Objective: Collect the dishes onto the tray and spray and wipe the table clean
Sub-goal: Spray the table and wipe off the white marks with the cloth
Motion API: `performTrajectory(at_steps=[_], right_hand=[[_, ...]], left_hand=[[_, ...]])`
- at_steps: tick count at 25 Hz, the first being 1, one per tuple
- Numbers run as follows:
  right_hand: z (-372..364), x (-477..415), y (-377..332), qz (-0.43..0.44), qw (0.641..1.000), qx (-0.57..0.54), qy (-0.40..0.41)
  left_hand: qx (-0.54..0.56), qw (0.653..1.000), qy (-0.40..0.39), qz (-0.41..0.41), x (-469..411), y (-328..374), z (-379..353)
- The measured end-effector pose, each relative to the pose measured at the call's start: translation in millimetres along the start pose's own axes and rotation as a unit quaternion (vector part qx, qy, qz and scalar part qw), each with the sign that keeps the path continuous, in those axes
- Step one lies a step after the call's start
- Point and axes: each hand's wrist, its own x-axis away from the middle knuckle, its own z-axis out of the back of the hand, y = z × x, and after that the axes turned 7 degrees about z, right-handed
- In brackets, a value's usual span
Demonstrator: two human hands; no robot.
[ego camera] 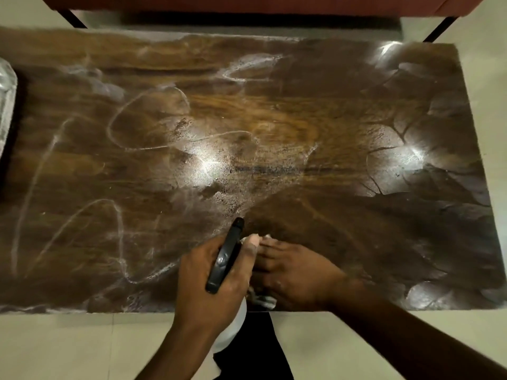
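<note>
A dark wooden table (247,119) fills the view, wet with spray mist and white wipe streaks. My left hand (211,283) grips a spray bottle (225,259) with a black trigger head and a white body, its nozzle pointing away over the tabletop near the front edge. My right hand (296,272) lies flat just right of it, pressing a white cloth (263,298) onto the table; only small bits of the cloth show under the fingers. At the far left edge stands a shiny tray (6,105), mostly out of frame, and no dishes show on the table.
A red-brown seat with black legs (274,4) stands beyond the table's far edge. Pale floor tiles (82,346) lie around the table. Something black (255,349) sits below the front edge beneath my arms.
</note>
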Motion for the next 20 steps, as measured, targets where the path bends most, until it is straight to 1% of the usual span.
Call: performTrajectory(at_steps=[1, 2, 3, 4, 5, 6, 7, 8, 9, 10, 11, 12, 13, 14, 15, 16, 17, 18, 19, 20], right_hand=[[8.3, 9.5, 25.2, -0.039, 0.999, 0.022, -0.014], [15.4, 18.9, 51.4, -0.121, 0.992, 0.039, -0.001], [23.2, 27.1, 79.2, -0.228, 0.972, 0.048, 0.036], [33.6, 33.0, 104.0, -0.338, 0.936, 0.044, 0.086], [44.9, 35.5, 123.4, -0.439, 0.888, 0.028, 0.135], [52.8, 31.1, 135.7, -0.522, 0.833, 0.007, 0.181], [55.6, 21.3, 140.1, -0.57, 0.794, -0.012, 0.209], [55.3, 7.6, 136.4, -0.587, 0.78, -0.017, 0.216], [50.5, -6.7, 125.9, -0.569, 0.797, -0.005, 0.203], [42.3, -19.3, 110.7, -0.506, 0.844, 0.012, 0.178], [33.0, -28.4, 95.1, -0.411, 0.9, 0.016, 0.147], [25.2, -35.3, 79.7, -0.299, 0.948, 0.001, 0.107], [20.6, -38.2, 69.9, -0.185, 0.981, -0.019, 0.056], [21.4, -37.1, 74.4, -0.083, 0.996, -0.027, 0.014], [28.9, -32.4, 89.7, -0.001, 1.0, -0.022, -0.02], [38.6, -27.5, 107.3, 0.035, 0.998, 0.001, -0.045], [46.0, -23.2, 127.2, 0.02, 0.998, 0.03, -0.049], [54.3, -17.7, 148.8, -0.047, 0.997, 0.05, -0.026], [63.9, -12.1, 171.0, -0.157, 0.986, 0.056, 0.016], [73.8, -9.0, 192.5, -0.278, 0.957, 0.052, 0.06]], left_hand=[[-0.009, 1.0, 0.0, -0.001, -6.8, 1.2, -0.3], [-0.01, 1.0, 0.0, 0.007, -11.5, 2.8, -0.5], [0.0, 1.0, -0.005, 0.021, -15.6, 4.1, -1.4], [0.014, 0.999, -0.014, 0.036, -18.6, 5.7, -1.7], [0.024, 0.998, -0.021, 0.047, -20.6, 7.6, -3.0], [0.026, 0.998, -0.027, 0.056, -21.9, 10.1, -4.5], [0.027, 0.997, -0.031, 0.062, -22.4, 12.0, -5.6], [0.027, 0.997, -0.035, 0.064, -23.0, 15.3, -6.9], [0.025, 0.997, -0.039, 0.066, -25.1, 16.6, -8.6], [0.019, 0.996, -0.04, 0.074, -27.8, 18.6, -10.7], [0.012, 0.996, -0.044, 0.079, -30.5, 21.4, -12.3], [0.01, 0.995, -0.049, 0.083, -33.8, 25.0, -13.2], [0.017, 0.995, -0.053, 0.087, -37.8, 31.7, -13.5], [0.021, 0.994, -0.06, 0.09, -42.2, 38.6, -13.9], [0.017, 0.994, -0.066, 0.087, -46.9, 42.2, -13.9], [0.009, 0.994, -0.072, 0.081, -50.5, 45.1, -12.6], [0.013, 0.994, -0.075, 0.079, -55.2, 48.5, -11.5], [0.023, 0.994, -0.072, 0.081, -61.1, 52.8, -11.5], [0.033, 0.994, -0.066, 0.085, -67.0, 56.6, -10.9], [0.043, 0.994, -0.06, 0.087, -73.1, 61.0, -9.7]])
